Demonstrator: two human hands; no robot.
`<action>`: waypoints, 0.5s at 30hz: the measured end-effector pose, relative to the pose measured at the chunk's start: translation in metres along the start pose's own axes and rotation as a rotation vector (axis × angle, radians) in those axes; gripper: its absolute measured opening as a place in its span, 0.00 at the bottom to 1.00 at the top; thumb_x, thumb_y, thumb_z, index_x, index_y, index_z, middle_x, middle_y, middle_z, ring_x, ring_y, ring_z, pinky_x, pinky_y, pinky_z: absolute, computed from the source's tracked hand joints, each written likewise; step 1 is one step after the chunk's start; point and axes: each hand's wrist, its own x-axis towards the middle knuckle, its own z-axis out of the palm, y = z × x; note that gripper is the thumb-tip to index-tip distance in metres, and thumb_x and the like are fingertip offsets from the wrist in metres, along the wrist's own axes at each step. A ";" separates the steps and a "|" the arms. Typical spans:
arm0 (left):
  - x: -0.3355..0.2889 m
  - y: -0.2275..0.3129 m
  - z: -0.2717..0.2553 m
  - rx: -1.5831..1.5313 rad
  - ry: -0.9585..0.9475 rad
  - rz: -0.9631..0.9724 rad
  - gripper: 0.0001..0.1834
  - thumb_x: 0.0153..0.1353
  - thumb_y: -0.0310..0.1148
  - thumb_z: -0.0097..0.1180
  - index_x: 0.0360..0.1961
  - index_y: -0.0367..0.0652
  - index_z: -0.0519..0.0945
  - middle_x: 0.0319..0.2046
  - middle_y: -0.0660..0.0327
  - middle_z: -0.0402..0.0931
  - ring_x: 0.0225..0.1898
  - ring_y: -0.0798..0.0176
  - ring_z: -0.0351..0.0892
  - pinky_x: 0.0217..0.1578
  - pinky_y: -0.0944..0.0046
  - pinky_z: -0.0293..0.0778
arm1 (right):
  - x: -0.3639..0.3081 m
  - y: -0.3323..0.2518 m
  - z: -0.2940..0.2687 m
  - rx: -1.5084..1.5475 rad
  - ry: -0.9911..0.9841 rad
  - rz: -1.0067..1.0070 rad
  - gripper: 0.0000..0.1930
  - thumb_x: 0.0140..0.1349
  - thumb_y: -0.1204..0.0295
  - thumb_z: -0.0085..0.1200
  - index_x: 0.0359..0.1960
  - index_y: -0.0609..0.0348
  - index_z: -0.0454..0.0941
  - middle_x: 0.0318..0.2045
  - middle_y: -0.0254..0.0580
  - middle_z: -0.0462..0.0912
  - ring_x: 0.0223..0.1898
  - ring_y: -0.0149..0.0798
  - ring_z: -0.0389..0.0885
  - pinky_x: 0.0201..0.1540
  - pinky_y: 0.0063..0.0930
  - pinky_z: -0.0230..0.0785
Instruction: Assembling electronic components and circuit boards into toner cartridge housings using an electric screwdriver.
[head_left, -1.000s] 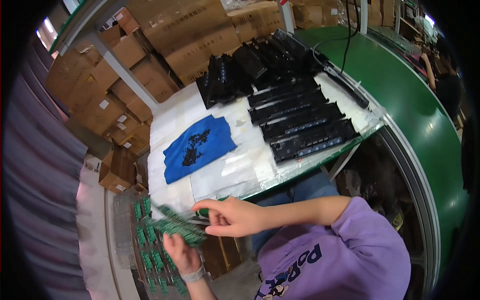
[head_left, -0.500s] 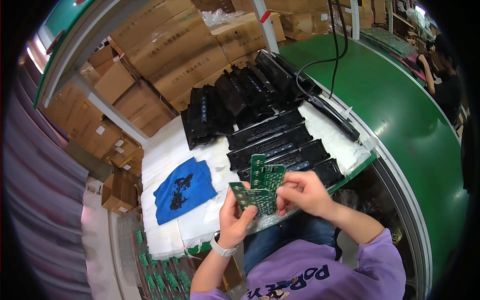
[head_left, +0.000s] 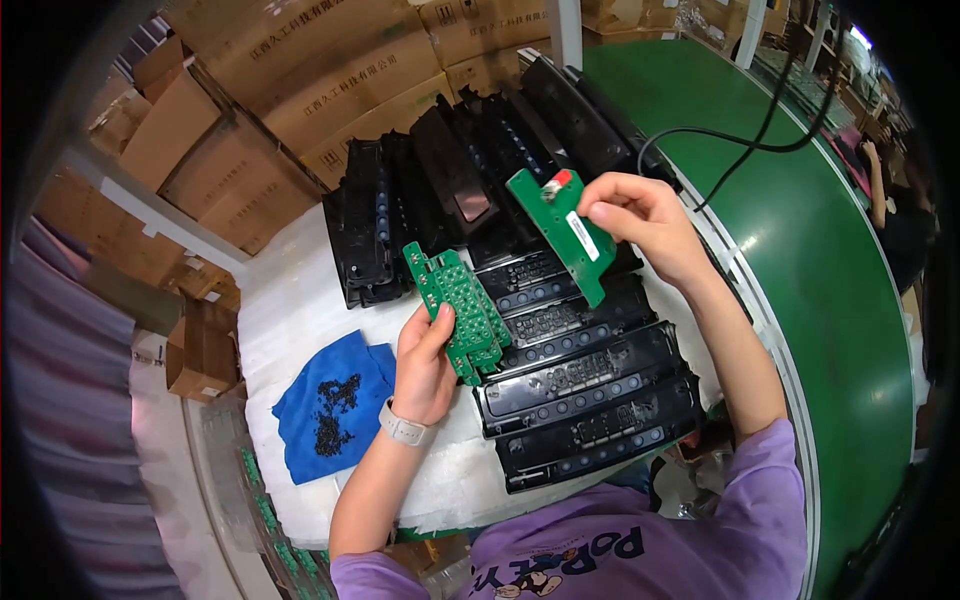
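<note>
My left hand (head_left: pixel 424 368) grips green circuit boards (head_left: pixel 458 305) by their near left edge, its thumb pressed on the face. They seem to be a small stack; how many I cannot tell. In my right hand (head_left: pixel 645 222), pinched between thumb and fingers, is a single green circuit board (head_left: pixel 562 235). That board is tilted and bears a white label and a red-and-silver part. Both hands are raised over rows of long black plastic housings (head_left: pixel 592 378), the near ones lying flat with round inserts along them.
More black housings (head_left: pixel 365 225) stand crowded at the back. On the white-covered table (head_left: pixel 290 265), left, a blue cloth (head_left: pixel 300 435) bears many small black pieces (head_left: pixel 335 425). Black cables (head_left: pixel 740 143) hang at the right by a green surface (head_left: pixel 800 280). Cardboard boxes (head_left: pixel 350 75) are stacked behind.
My hands have moved apart and farther over the table. One board has come away from the others into my right hand. The view has shifted closer to the housings.
</note>
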 end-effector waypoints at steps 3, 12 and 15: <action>0.011 -0.003 -0.002 -0.094 0.025 0.041 0.18 0.67 0.35 0.39 0.53 0.33 0.65 0.48 0.48 0.71 0.46 0.58 0.75 0.49 0.57 0.72 | 0.020 -0.002 0.017 -0.111 -0.096 -0.023 0.18 0.55 0.82 0.49 0.49 0.60 0.66 0.27 0.32 0.77 0.32 0.24 0.74 0.38 0.19 0.66; 0.014 -0.015 -0.023 -0.204 0.039 0.072 0.20 0.66 0.35 0.40 0.54 0.34 0.62 0.53 0.50 0.66 0.55 0.54 0.67 0.55 0.54 0.66 | 0.033 0.046 0.035 -0.628 -0.300 -0.189 0.14 0.50 0.84 0.48 0.40 0.63 0.72 0.36 0.51 0.79 0.38 0.53 0.78 0.39 0.38 0.71; 0.014 -0.015 -0.026 -0.197 0.064 0.052 0.21 0.65 0.36 0.41 0.54 0.34 0.63 0.52 0.51 0.66 0.55 0.53 0.67 0.55 0.53 0.65 | 0.032 0.052 0.036 -0.463 -0.316 -0.123 0.15 0.49 0.85 0.48 0.40 0.62 0.73 0.34 0.49 0.79 0.36 0.52 0.78 0.37 0.38 0.71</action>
